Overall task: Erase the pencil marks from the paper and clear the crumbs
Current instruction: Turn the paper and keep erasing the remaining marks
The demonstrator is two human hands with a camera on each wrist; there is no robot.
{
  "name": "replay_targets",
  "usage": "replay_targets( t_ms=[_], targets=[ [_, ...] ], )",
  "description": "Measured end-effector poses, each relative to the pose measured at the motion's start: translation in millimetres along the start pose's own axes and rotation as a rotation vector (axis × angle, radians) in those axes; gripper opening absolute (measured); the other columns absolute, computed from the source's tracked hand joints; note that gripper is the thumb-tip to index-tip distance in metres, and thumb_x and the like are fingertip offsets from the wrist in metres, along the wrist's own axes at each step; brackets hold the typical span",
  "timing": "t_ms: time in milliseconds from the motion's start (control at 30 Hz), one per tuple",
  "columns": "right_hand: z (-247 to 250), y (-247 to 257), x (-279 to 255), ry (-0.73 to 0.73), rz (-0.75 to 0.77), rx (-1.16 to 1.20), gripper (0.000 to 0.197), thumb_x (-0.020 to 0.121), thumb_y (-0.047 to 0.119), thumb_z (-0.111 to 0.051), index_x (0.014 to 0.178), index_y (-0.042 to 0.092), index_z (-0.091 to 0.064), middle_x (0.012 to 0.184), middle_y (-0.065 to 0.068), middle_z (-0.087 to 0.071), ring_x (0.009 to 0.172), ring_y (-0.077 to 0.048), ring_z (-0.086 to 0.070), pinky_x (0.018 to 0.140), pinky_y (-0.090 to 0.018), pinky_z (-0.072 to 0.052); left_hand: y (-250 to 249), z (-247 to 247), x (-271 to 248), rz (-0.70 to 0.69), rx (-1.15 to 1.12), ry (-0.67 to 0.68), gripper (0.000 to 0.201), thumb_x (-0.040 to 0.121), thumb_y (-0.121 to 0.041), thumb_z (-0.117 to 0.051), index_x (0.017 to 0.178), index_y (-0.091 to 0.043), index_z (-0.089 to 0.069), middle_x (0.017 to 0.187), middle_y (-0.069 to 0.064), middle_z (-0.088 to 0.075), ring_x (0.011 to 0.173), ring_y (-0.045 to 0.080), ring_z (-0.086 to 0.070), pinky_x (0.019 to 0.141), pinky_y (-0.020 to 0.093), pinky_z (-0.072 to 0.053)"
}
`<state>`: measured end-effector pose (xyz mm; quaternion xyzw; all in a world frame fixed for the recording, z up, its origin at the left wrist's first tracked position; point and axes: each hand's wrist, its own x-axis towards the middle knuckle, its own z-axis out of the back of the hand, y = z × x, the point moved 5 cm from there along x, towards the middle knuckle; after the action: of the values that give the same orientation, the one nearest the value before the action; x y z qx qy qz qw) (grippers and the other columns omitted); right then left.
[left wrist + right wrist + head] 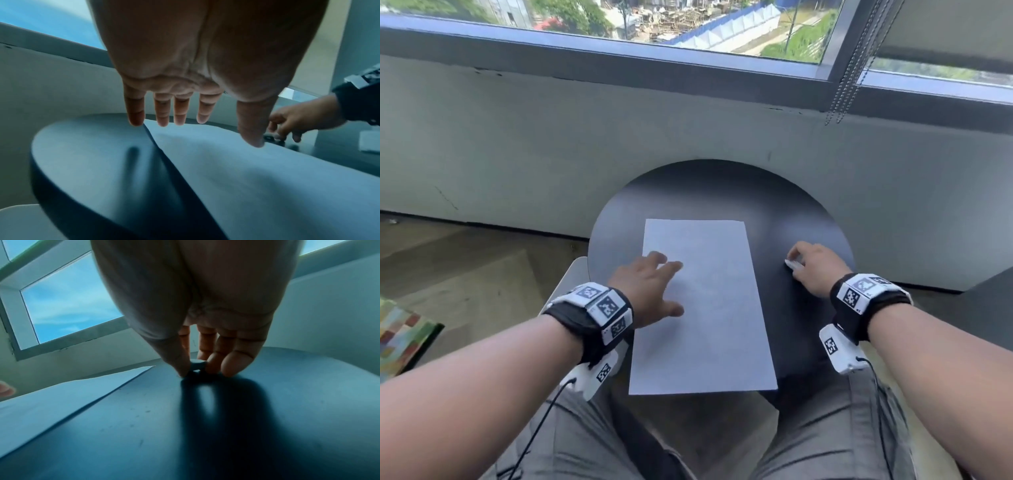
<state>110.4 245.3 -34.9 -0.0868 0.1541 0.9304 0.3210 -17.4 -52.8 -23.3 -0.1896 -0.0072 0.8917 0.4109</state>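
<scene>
Far left, on the floor: a patchwork-coloured cushion [404, 334], apart from everything else. Next, left hand [650, 291], fingers [162, 112] straight and spread, grip apart and holding nothing; palm over the left edge of the paper [703, 308], fingertips at or just over the sheet, likely there to pin it so that it does not slide or crease under rubbing, though actual contact cannot be told from the wrist view. White sheet lying flat, lengthwise, on the round dark tabletop [722, 192], near edge overhanging toward the lap; pencil marks too faint to make out, only a vague grey mottling in the middle. No crumbs to be seen on the sheet. Right of the paper and well clear of it, right hand [813, 269] down on the bare tabletop, thumb and fingers pinched together on a small white eraser [792, 264], which sits on the surface; in the wrist view the pinched thing shows only as a small dark lump in shadow. Probably picking it up to begin, so erasing looks not yet begun. Square black-and-white coded tags on both wristbands [863, 291]; no readable words, brands or labels anywhere. Behind, a pale wall, then a window with bead chains [849, 68] hanging at the right.
</scene>
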Motion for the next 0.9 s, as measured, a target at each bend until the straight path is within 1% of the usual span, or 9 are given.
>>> replay_targets(
  t_ms=[100,200,267,333,467,567,667,767,900],
  targets=[
    [6.0,5.8,0.2,-0.012,-0.029,0.061,0.02,0.092,0.035,-0.055,0.109,0.024,-0.054,0.111,-0.009,-0.063,0.101,-0.028,-0.059,0.087,-0.034,-0.046,-10.3,-19.6,5.7,-0.078,0.102,0.073,0.104,0.08,-0.078,-0.058,0.16,-0.032,-0.01,0.17,0.0,0.0,0.156,0.021,-0.003,0.124,0.047,-0.017],
    [5.1,34.5,-7.9,0.061,0.035,0.289,0.019,0.089,0.043,-0.06,0.1,0.029,-0.055,0.094,-0.002,-0.065,0.074,-0.019,-0.065,0.074,-0.032,-0.052,-13.9,-33.6,4.6,-0.154,0.146,0.115,0.115,0.071,-0.087,-0.057,0.159,-0.032,-0.006,0.169,-0.001,0.007,0.155,0.023,0.005,0.124,0.049,-0.013],
    [0.9,62.5,-19.3,0.147,0.127,0.398,0.014,0.085,0.034,-0.069,0.093,0.025,-0.063,0.079,-0.001,-0.065,0.059,-0.014,-0.059,0.059,-0.028,-0.049,-16.9,-35.5,0.9,-0.191,0.174,0.105,0.116,0.069,-0.088,-0.057,0.159,-0.033,-0.008,0.169,-0.003,0.004,0.155,0.022,0.002,0.124,0.049,-0.012],
    [-7.5,88.3,-30.1,0.24,0.185,0.484,0.01,0.08,0.019,-0.072,0.088,0.019,-0.066,0.076,-0.007,-0.067,0.062,-0.016,-0.057,0.053,-0.031,-0.049,-21.2,-31.8,-0.5,-0.2,0.169,0.072,0.115,0.069,-0.088,-0.057,0.159,-0.034,-0.009,0.169,-0.002,0.0,0.155,0.021,-0.001,0.124,0.048,-0.012],
    [-21.8,119.8,-31.0,0.245,0.253,0.476,0.009,0.08,0.014,-0.069,0.085,0.012,-0.061,0.08,-0.009,-0.071,0.07,-0.025,-0.066,0.061,-0.04,-0.059,-19.8,-23.5,10.4,-0.156,0.162,0.079,0.127,0.067,-0.09,-0.058,0.161,-0.026,-0.002,0.17,0.002,0.006,0.156,0.024,0.005,0.126,0.048,-0.009],
    [-26.6,125.9,-24.8,0.144,0.238,0.354,0.025,0.079,0.033,-0.075,0.08,0.017,-0.056,0.078,-0.001,-0.068,0.072,-0.024,-0.064,0.062,-0.033,-0.053,-16.1,-29.8,13.0,-0.147,0.206,0.146,0.14,0.06,-0.094,-0.058,0.161,-0.022,0.006,0.169,0.004,0.014,0.156,0.026,0.009,0.126,0.048,-0.007],
    [-33.9,127.5,-25.9,0.118,0.289,0.186,0.024,0.088,0.041,-0.063,0.093,0.02,-0.055,0.093,0.002,-0.065,0.087,-0.021,-0.058,0.072,-0.031,-0.048,-15.1,-34.1,14.0,-0.145,0.217,0.156,0.144,0.057,-0.096,-0.057,0.16,-0.022,0.01,0.168,0.004,0.018,0.155,0.026,0.012,0.126,0.051,-0.007],
    [-38.9,136.3,-40.8,0.105,0.428,0.073,0.019,0.094,0.04,-0.054,0.101,0.023,-0.059,0.106,-0.002,-0.062,0.1,-0.024,-0.056,0.084,-0.034,-0.046,-15.7,-34.1,16.6,-0.14,0.219,0.163,0.145,0.056,-0.095,-0.059,0.16,-0.023,0.012,0.168,0.005,0.02,0.155,0.027,0.012,0.126,0.051,-0.007],
    [-59.6,151.3,-72.6,0.225,0.645,-0.063,0.02,0.095,0.039,-0.052,0.102,0.022,-0.059,0.104,-0.004,-0.061,0.098,-0.026,-0.055,0.085,-0.038,-0.047,-18.3,-34.5,20.0,-0.136,0.217,0.178,0.147,0.055,-0.094,-0.063,0.16,-0.024,0.012,0.167,0.007,0.02,0.155,0.031,0.011,0.126,0.05,-0.007]
  ],
)
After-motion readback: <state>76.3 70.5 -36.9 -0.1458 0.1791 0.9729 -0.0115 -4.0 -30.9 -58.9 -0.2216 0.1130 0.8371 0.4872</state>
